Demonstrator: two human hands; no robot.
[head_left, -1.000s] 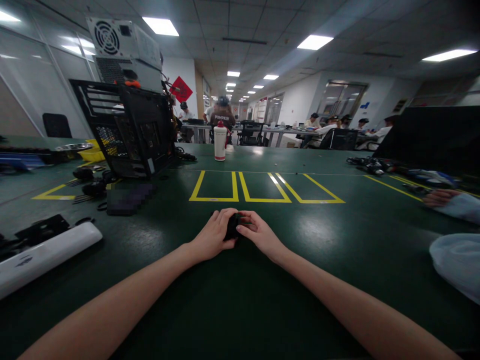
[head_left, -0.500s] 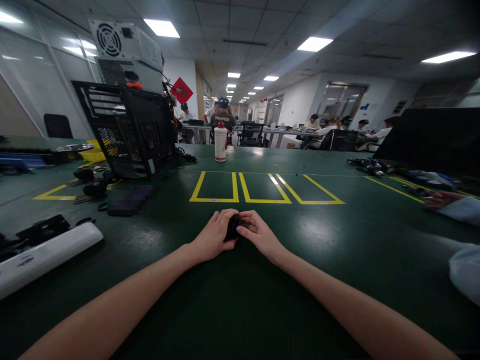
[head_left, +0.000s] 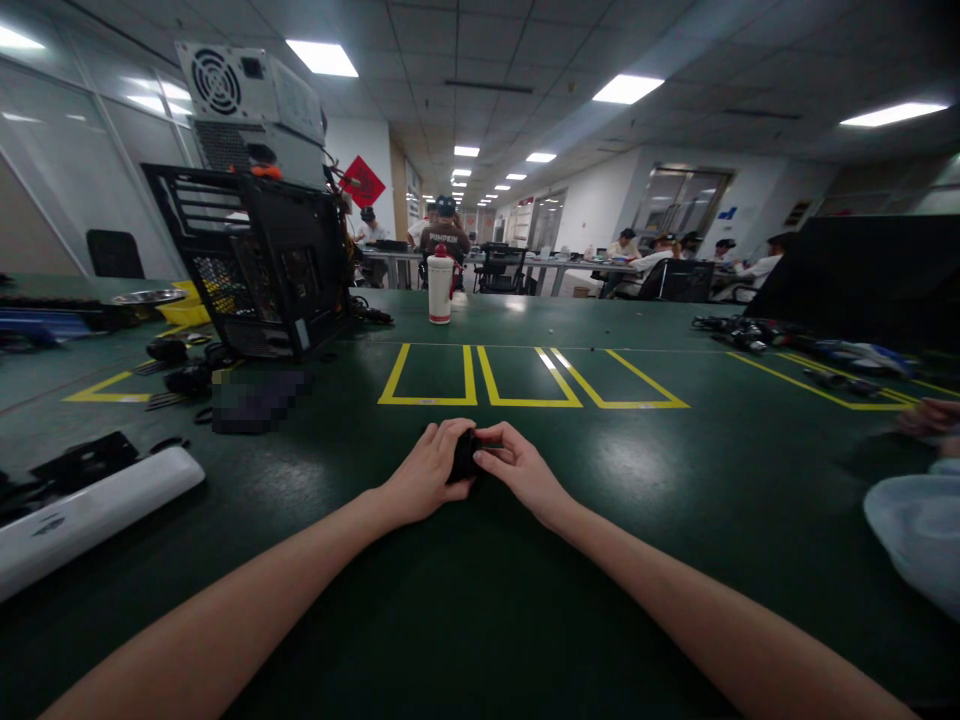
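A small black object (head_left: 463,457) with a rounded outline is on the green table (head_left: 480,600), mostly covered by fingers, so its kind cannot be told. My left hand (head_left: 429,470) is wrapped over it from the left, fingers on top and thumb along the near side. On the opposite side, my right hand (head_left: 517,470) has thumb and fingers drawn into a pinch against the object's right edge. Whether those fingertips grip the object itself or some small part at it is hidden.
Yellow tape frames (head_left: 427,402) lie beyond my hands, with a white bottle (head_left: 440,290) behind them. A black computer case (head_left: 262,260) stands left. Nearer is a long white bar-shaped thing (head_left: 105,520). A co-worker's hand (head_left: 930,418) is at the right edge.
My hands stay in place around the black object, with the right fingertips shifting very slightly. At the right, the co-worker's hand has drawn back toward the picture's edge and the pale sleeve has moved inward.
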